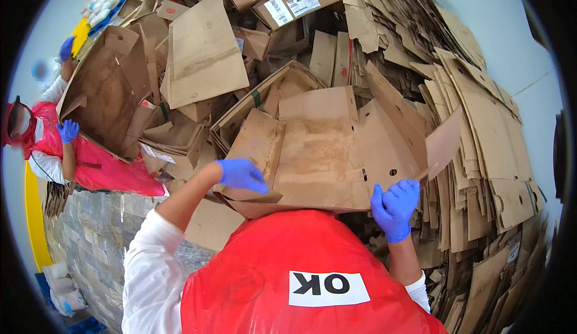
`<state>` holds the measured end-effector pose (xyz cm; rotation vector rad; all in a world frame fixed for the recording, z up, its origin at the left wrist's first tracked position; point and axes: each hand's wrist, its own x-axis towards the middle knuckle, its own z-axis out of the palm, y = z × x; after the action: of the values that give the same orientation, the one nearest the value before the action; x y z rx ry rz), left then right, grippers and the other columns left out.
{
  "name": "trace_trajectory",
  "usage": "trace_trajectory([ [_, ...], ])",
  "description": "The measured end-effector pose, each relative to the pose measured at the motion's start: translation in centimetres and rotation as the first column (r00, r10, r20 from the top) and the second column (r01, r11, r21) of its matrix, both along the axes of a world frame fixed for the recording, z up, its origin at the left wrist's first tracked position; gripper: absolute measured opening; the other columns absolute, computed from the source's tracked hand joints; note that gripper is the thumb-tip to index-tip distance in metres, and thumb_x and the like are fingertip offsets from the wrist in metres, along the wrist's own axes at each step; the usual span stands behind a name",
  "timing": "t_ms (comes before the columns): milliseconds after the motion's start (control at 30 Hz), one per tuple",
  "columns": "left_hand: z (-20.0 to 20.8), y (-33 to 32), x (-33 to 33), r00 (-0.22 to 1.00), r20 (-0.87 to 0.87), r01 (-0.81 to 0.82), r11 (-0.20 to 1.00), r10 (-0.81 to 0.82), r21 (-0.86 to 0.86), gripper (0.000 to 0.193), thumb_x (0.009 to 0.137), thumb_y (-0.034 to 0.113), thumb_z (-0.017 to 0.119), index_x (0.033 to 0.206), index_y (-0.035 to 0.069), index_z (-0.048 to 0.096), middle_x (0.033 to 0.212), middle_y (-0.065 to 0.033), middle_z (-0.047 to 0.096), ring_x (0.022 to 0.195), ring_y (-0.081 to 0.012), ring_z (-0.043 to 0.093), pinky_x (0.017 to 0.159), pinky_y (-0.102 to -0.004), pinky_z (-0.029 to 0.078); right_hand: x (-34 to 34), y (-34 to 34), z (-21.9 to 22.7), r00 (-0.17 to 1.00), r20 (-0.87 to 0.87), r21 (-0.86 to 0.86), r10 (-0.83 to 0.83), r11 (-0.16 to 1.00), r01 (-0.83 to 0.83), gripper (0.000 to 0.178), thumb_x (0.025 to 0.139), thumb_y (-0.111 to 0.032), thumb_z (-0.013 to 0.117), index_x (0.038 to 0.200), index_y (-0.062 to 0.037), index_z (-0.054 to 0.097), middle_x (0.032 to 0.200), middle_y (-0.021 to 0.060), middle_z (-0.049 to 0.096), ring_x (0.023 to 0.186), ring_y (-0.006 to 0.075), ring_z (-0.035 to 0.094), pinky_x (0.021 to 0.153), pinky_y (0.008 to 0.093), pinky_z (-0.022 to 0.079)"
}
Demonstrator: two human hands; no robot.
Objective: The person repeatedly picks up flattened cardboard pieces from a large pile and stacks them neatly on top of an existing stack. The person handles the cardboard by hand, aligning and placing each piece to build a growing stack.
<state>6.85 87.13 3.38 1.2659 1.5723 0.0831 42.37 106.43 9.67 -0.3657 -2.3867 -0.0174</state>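
Note:
A large brown cardboard box (321,154), partly opened out with stained inner faces, lies in front of my body. Its near edge reaches my red apron. My left hand (243,175), in a blue glove, is over the box's left panel with fingers stretched toward the right; whether it touches the board is unclear. At the near right corner, my blue-gloved right hand (395,209) has its fingers curled on the box's edge, below a raised side flap (443,142).
Loose boxes (204,51) heap up ahead. Flattened cardboard (481,136) is stacked high along the right. At the left, a co-worker in a red apron (90,154) holds another open box (111,88). Grey tiled floor (96,232) shows at lower left.

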Motion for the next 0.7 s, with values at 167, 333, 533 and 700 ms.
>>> trace_trajectory([
  [167, 2.2, -8.5, -0.1, 0.983, 0.020, -0.181, 0.967, 0.181, 0.178, 0.028, 0.096, 0.022, 0.070, 0.115, 0.002, 0.075, 0.109, -0.0097, 0.077, 0.092, -0.0234, 0.073, 0.086, -0.0338, 0.055, 0.2, -0.1, -0.5, 0.997, 0.003, -0.041, -0.080, 0.996, 0.080, 0.044, 0.072, 0.002, 0.079, 0.059, -0.0125, 0.040, 0.059, 0.0044, 0.036, 0.059, 0.0257, 0.042, 0.067, 0.0401, 0.035],
  [333, 0.4, -18.1, -7.9, 0.250, 0.538, -0.889, -0.030, 0.805, 0.458, 0.021, 0.100, 0.016, 0.062, 0.111, 0.002, 0.073, 0.102, -0.0012, 0.072, 0.092, -0.0138, 0.065, 0.084, -0.0289, 0.053, 1.2, -0.2, -0.5, 0.986, 0.007, -0.057, -0.167, 0.984, 0.168, 0.043, 0.075, 0.005, 0.077, 0.060, -0.0118, 0.040, 0.060, 0.0053, 0.037, 0.060, 0.0260, 0.043, 0.067, 0.0402, 0.035],
  [533, -16.2, -31.6, -9.8, -0.672, 0.556, -0.595, -0.804, 0.489, -0.012, 0.046, 0.099, 0.036, 0.064, 0.134, 0.006, 0.061, 0.133, -0.0121, 0.064, 0.117, -0.0315, 0.063, 0.095, -0.0494, 0.052, 2.3, -0.1, -0.8, 0.971, -0.013, -0.097, -0.238, 0.967, 0.236, 0.044, 0.077, 0.008, 0.075, 0.061, -0.0106, 0.038, 0.060, 0.0058, 0.037, 0.060, 0.0266, 0.043, 0.067, 0.0408, 0.035],
  [700, -23.5, -37.3, -4.1, -0.794, 0.172, -0.603, -0.789, 0.582, -0.116, 0.047, 0.097, 0.028, 0.065, 0.131, -0.003, 0.059, 0.130, -0.0193, 0.063, 0.111, -0.0369, 0.064, 0.091, -0.0532, 0.053, 2.1, -0.4, -1.8, 0.970, -0.003, -0.076, -0.244, 0.967, 0.243, 0.046, 0.078, 0.007, 0.076, 0.061, -0.0102, 0.037, 0.061, 0.0057, 0.036, 0.060, 0.0265, 0.042, 0.067, 0.0411, 0.035],
])
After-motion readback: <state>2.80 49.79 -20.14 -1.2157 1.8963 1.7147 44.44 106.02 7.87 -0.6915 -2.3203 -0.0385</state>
